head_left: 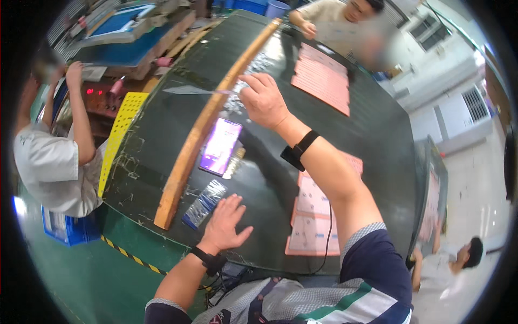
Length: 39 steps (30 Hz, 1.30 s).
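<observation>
Pinching one end of a thin clear strip (189,90) with its curled fingers, the right hand (264,101) hung above the dark table (372,140); the exact grip was hard to make out, as the fingertips blended into the film. The strip reached left across a long wooden bar (204,121), and the hand partly hid a scatter of silvery scraps (234,102). The right forearm cut off part of the near pink boards (313,235), whose small marks were too fine to read. Glare washed out the screen of the phone (221,146), leaving no legible writing. The left hand (224,222) lay palm down, fingers loosely spread and gripping nothing, just beside a crinkled, shiny silver-and-blue packet (204,205); whether they touched could not be told. The bar was smooth-grained, straight-sided and orange-brown.
</observation>
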{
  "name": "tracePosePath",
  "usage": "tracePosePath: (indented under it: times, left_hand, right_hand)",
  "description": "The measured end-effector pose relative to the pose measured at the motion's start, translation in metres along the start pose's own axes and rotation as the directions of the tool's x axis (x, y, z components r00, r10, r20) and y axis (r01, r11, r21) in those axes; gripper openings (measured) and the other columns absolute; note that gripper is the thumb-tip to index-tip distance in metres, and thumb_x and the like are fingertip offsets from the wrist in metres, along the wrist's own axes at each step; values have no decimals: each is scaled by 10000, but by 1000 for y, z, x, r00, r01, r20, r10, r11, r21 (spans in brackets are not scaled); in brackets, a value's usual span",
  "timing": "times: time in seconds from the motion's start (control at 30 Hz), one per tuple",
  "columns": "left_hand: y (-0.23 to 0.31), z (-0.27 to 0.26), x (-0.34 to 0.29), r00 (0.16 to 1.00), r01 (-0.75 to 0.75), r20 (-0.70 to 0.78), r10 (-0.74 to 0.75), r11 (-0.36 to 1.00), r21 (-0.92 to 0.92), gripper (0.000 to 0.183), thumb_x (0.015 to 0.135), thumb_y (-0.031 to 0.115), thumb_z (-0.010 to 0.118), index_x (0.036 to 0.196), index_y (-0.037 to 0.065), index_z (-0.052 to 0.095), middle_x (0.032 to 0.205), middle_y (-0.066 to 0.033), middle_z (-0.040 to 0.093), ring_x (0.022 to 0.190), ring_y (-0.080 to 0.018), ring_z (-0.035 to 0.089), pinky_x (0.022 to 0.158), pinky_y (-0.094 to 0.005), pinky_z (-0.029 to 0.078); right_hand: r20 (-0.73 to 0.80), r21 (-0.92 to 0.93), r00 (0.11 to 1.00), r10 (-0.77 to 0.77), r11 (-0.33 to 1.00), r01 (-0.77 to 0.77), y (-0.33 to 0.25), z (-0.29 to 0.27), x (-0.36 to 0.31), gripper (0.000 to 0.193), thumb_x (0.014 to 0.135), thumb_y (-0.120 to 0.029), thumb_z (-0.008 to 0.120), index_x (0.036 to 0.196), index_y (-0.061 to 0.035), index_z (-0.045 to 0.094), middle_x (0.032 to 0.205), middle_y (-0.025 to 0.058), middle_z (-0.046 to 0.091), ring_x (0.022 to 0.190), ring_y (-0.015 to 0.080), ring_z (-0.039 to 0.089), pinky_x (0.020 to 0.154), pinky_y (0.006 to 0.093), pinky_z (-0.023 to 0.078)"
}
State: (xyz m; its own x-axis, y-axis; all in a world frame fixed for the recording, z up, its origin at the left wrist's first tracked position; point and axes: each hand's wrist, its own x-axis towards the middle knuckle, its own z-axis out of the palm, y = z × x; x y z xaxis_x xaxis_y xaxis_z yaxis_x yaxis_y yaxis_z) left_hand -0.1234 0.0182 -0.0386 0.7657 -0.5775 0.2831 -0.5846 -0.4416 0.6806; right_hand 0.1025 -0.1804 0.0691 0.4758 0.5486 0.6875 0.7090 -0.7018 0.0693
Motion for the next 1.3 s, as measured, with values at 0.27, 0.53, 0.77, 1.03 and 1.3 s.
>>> tracePosePath:
  times: [0.27,0.53,0.77,1.03,1.3]
  left_hand:
    - [-2,11,7,1000,8,0,-8,1000,-15,599,768,193,682,1255,-67,451,1347,-263,407,1236,-398,412,1037,-449,312]
    - [73,74,140,762,115,-70,-644,240,-964,404,968,297,500,1183,-40,559,1125,-104,609,1035,-142,548,883,-279,423]
    - [98,136,179,676,187,-90,-731,289,-939,128,874,109,638,939,-2,635,810,-30,629,670,-77,559,602,-211,457]
    - [76,144,191,749,215,-230,-621,556,-803,139,858,60,633,962,-33,630,947,-76,654,838,-111,606,756,-233,484]
    - [73,150,186,897,105,-345,-277,891,-443,189,880,81,592,1044,-10,614,1134,-107,601,987,-153,585,859,-274,470]
  right_hand:
    - [-336,105,929,153,987,-125,-34,-211,-31,50,780,6,577,771,-7,529,937,138,613,826,291,572,750,364,462]
    - [-352,374,646,677,735,-566,-45,-296,-157,138,900,-52,491,887,29,602,917,71,617,779,115,533,698,234,428]
    - [-372,434,209,904,369,-822,-14,-263,-294,155,899,-74,500,897,35,611,823,34,608,725,88,535,637,246,439]
    - [-405,-110,689,602,715,-690,16,-281,-288,57,795,-21,556,743,2,549,895,152,617,842,315,571,757,371,459]
    - [-279,-270,853,440,817,-510,14,-390,-178,60,761,-29,569,722,16,558,877,150,626,838,323,569,757,370,457]
